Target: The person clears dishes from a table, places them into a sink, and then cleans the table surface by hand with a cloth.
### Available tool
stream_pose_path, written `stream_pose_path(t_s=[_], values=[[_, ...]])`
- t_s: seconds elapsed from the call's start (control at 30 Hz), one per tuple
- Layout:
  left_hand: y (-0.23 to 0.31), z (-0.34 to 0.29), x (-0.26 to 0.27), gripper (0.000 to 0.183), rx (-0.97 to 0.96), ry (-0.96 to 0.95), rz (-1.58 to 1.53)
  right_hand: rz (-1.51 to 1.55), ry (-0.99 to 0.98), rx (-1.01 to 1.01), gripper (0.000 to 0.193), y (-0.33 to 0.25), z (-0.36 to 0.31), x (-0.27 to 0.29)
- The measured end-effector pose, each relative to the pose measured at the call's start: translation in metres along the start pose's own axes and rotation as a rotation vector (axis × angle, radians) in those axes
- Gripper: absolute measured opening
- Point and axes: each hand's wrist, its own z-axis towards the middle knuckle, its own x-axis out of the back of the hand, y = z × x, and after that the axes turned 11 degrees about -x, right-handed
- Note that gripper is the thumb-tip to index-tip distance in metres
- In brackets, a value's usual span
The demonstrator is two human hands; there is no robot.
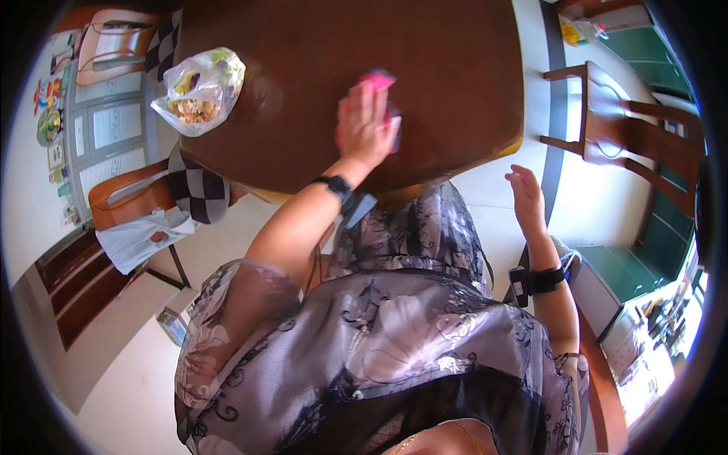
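My left hand (365,127) lies palm down over a bunched pink cloth (378,79) on the dark brown tabletop (318,45). Parts of the cloth stick out past the fingertips and along the thumb side; the palm hides the rest. Off the table's near right edge, my right hand (528,196) hangs in the air, touching nothing, its fingers loosely bent and apart. A tied-looking clear plastic bag (205,91) with food scraps or greens inside sits at the table's left edge.
At the left stand wooden chairs with checked cushions (199,184); a whitish cloth or bag (144,239) hangs on one. Another wooden chair (607,114) is to the right. Beyond it are green cabinets (633,273) and a bottle of yellow liquid (580,32).
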Motion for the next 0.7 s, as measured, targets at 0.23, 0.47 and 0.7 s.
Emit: stream_pose_path(t_s=[0.23,0.47,0.7], values=[[0.135,0.036,-0.023,0.067,-0.275,0.003,-0.228,-0.246,-0.03,0.413,0.028,-0.057,0.041,0.016],[0.066,-0.074,0.026,0.081,-0.427,-0.399,-0.277,-0.35,-0.022,0.363,0.029,-0.031,0.045,0.021],[-0.026,-0.141,0.069,0.07,-0.119,-0.276,0.101,-0.398,-0.008,0.423,0.027,-0.023,0.055,0.022]])
